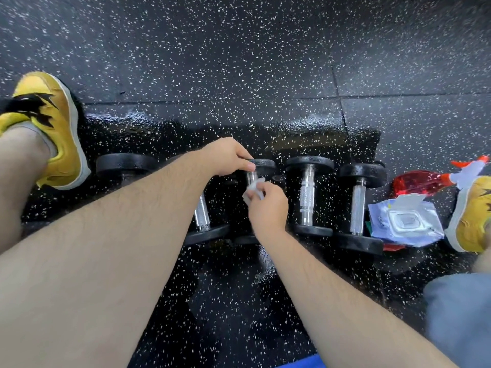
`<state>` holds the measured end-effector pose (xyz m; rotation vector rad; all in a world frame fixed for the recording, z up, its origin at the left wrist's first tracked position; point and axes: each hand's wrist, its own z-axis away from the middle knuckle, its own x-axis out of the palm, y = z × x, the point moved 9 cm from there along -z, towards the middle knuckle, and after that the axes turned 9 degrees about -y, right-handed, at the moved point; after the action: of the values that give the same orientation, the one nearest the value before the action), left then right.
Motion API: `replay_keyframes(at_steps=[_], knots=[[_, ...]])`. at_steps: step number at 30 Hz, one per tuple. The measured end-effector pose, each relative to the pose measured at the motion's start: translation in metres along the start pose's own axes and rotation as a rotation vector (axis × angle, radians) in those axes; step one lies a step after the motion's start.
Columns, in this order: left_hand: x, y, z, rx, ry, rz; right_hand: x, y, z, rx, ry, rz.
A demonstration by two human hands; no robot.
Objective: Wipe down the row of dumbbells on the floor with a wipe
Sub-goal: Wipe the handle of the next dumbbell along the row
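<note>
— What has the right hand got?
— On my feed the right hand [268,208] has its fingers curled in, pinching a crumpled white wipe [253,189]. It presses the wipe against the chrome handle of the middle dumbbell [263,164].
— And the left one?
— The left hand [228,155] reaches across, fingers and thumb curled on the far black head of that same dumbbell.
— Where do the weights sit?
— I see the row of dumbbells [307,193] lying side by side on the speckled black floor [239,62], with the handles running away from the camera. The left forearm hides part of the two at the left end.
— Anything beside them?
— A wipes packet [406,221] with its flap up lies just right of the last dumbbell. A red spray bottle [417,181] lies beyond the packet. A yellow shoe [53,128] stands at the left end of the row.
</note>
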<state>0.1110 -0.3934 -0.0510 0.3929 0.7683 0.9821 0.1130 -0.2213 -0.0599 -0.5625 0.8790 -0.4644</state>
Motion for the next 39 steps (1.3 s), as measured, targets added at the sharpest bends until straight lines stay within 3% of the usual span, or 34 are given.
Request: replay_keyframes(at_steps=[12, 17, 23, 27, 30, 35, 39], knots=[[-0.003, 0.000, 0.006, -0.016, -0.026, -0.022, -0.006, 0.033, -0.006, 0.146, -0.177, 0.004], [-0.001, 0.006, 0.005, -0.034, 0.000, -0.040, -0.012, 0.012, -0.022, 0.142, -0.110, -0.109], [-0.002, 0.006, 0.004, -0.042, -0.008, -0.031, -0.013, 0.025, -0.016, 0.171, -0.205, -0.035], [-0.001, 0.012, 0.002, -0.022, 0.011, -0.045, -0.015, 0.005, -0.035, 0.144, -0.164, -0.098], [-0.002, 0.008, 0.000, -0.029, -0.002, -0.039, -0.014, 0.008, -0.031, 0.128, -0.182, -0.004], [-0.003, 0.009, -0.005, -0.013, 0.006, -0.036, -0.004, -0.017, -0.018, -0.077, -0.114, 0.194], [0.003, 0.016, -0.007, 0.013, 0.030, -0.081, 0.034, -0.039, -0.004, -0.325, -0.193, 0.577]])
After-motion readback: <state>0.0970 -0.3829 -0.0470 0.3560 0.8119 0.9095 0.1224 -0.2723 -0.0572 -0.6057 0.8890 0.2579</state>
